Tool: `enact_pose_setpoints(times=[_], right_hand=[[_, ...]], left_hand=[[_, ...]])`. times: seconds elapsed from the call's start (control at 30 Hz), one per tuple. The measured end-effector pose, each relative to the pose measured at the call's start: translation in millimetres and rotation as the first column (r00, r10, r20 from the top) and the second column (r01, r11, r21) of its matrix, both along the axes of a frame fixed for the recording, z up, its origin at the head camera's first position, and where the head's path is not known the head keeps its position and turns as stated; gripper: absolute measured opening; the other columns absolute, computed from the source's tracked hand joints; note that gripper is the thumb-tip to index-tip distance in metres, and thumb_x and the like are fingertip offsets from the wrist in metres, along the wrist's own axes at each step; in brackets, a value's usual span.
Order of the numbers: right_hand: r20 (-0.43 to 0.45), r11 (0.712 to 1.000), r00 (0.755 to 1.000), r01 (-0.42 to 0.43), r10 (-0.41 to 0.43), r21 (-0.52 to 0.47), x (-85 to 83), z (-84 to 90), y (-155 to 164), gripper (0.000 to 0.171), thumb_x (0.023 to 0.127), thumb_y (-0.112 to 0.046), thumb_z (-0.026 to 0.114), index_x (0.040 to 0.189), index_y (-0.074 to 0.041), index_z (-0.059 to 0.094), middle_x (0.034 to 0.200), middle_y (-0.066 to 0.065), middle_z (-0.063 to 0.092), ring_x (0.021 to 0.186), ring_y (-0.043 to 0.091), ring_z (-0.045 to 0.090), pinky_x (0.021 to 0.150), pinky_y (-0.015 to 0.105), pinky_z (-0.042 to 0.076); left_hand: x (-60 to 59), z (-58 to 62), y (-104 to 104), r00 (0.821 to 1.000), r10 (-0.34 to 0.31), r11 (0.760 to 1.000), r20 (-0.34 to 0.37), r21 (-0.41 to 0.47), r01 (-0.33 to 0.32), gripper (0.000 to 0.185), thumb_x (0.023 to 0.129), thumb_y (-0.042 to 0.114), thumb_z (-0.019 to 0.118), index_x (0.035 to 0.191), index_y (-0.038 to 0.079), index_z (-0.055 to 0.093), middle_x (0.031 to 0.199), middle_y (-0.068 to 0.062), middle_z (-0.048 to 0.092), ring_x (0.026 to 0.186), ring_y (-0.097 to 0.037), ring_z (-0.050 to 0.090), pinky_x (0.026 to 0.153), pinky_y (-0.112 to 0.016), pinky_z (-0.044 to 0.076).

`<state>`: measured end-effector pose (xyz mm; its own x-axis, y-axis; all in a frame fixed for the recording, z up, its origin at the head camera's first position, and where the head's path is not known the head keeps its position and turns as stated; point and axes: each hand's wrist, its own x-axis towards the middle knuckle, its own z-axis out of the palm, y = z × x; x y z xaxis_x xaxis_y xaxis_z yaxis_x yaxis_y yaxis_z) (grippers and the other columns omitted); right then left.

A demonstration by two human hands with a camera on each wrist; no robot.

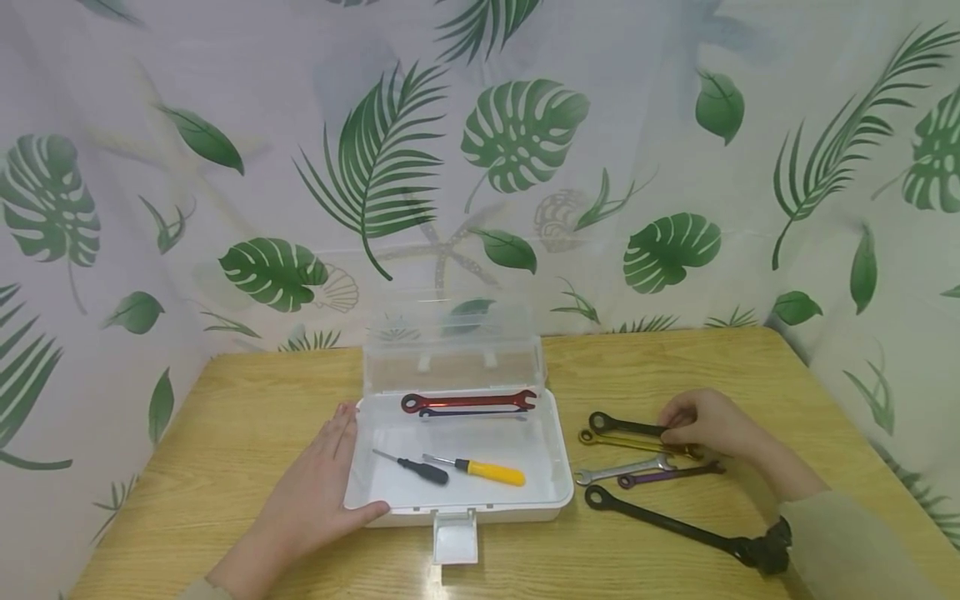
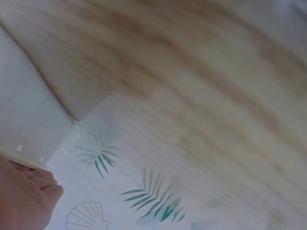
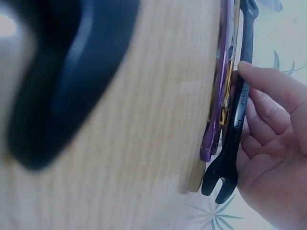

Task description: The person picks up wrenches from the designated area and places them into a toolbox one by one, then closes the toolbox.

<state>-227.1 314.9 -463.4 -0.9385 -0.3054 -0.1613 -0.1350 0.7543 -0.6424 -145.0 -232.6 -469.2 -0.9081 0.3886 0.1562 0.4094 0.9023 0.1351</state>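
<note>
My right hand [image 1: 712, 425] pinches a black combination wrench [image 3: 238, 117] between thumb and fingers, at the back of a group of wrenches on the table's right side. Just in front lie a gold wrench [image 1: 637, 443], a silver wrench [image 1: 626, 471] and a purple wrench [image 1: 671, 475]. My left hand [image 1: 318, 487] rests against the left side of a white toolbox [image 1: 558, 492], fingers extended, thumb at its front corner. Inside are a red wrench [image 1: 468, 402], a thin dark wrench [image 1: 472, 413], a black screwdriver [image 1: 424, 471] and a yellow-handled screwdriver [image 1: 491, 473].
The toolbox's clear lid [image 1: 453, 342] stands raised at the back, and its front latch [image 1: 455, 537] hangs down. A long black wrench [image 1: 667, 521] lies nearest the right sleeve, one end partly hidden by a dark wrist device. A leaf-patterned sheet [image 1: 570, 250] hangs behind the wooden table [image 1: 247, 417].
</note>
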Motion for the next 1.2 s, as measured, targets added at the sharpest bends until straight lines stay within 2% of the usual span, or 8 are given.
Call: enact_pose_setpoints(times=[0.27,0.6,0.73,0.97,1.2], right_hand=[[0.006,1.0,1.0,-0.018,0.018,-0.002,-3.0,-0.8,2,0.015,0.091,-0.009,0.081,0.1,0.002,0.076,0.093,0.006,0.077,0.081,0.012,0.067,0.069,0.023,0.055],[0.009,1.0,1.0,-0.021,0.021,0.0,-3.4,10.1,-5,0.014,0.092,-0.01,0.079,0.101,-0.001,0.076,0.093,0.005,0.075,0.084,0.013,0.066,0.069,0.023,0.056],[-0.022,1.0,1.0,-0.018,0.019,0.017,-4.3,17.6,-10,0.012,0.093,-0.01,0.077,0.103,-0.002,0.076,0.096,0.005,0.076,0.085,0.014,0.066,0.07,0.023,0.056],[-0.107,0.998,0.993,-0.058,0.06,0.021,-11.3,35.4,-16,0.013,0.093,-0.006,0.078,0.103,0.002,0.076,0.096,0.01,0.079,0.086,0.015,0.072,0.07,0.022,0.057],[-0.13,0.999,0.991,-0.035,0.04,0.04,-13.3,53.2,-24,0.013,0.094,-0.008,0.079,0.103,0.001,0.077,0.094,0.008,0.079,0.082,0.012,0.069,0.065,0.023,0.055]], left_hand=[[0.0,1.3,0,1.0,-0.01,1.0,-0.011,-0.011,0.01,0.122,0.088,0.076,0.065,0.16,-0.015,0.029,0.171,-0.03,0.029,0.159,-0.045,0.033,0.128,-0.053,0.037],[-0.7,1.0,0,1.0,-0.01,1.0,-0.005,-0.012,0.01,0.12,0.088,0.073,0.067,0.161,-0.014,0.028,0.171,-0.03,0.029,0.159,-0.045,0.033,0.128,-0.054,0.037],[-0.4,1.5,0,1.0,-0.016,1.0,-0.003,-0.014,0.016,0.12,0.088,0.073,0.067,0.16,-0.015,0.028,0.17,-0.031,0.03,0.159,-0.045,0.033,0.128,-0.054,0.037],[-0.7,2.2,0,1.0,-0.01,1.0,0.0,-0.012,0.01,0.12,0.088,0.072,0.068,0.161,-0.014,0.028,0.171,-0.03,0.029,0.159,-0.044,0.033,0.128,-0.054,0.037],[-0.5,1.8,0,1.0,-0.003,1.0,0.005,-0.013,0.003,0.12,0.088,0.073,0.068,0.161,-0.014,0.028,0.171,-0.03,0.03,0.159,-0.044,0.033,0.129,-0.054,0.037]])
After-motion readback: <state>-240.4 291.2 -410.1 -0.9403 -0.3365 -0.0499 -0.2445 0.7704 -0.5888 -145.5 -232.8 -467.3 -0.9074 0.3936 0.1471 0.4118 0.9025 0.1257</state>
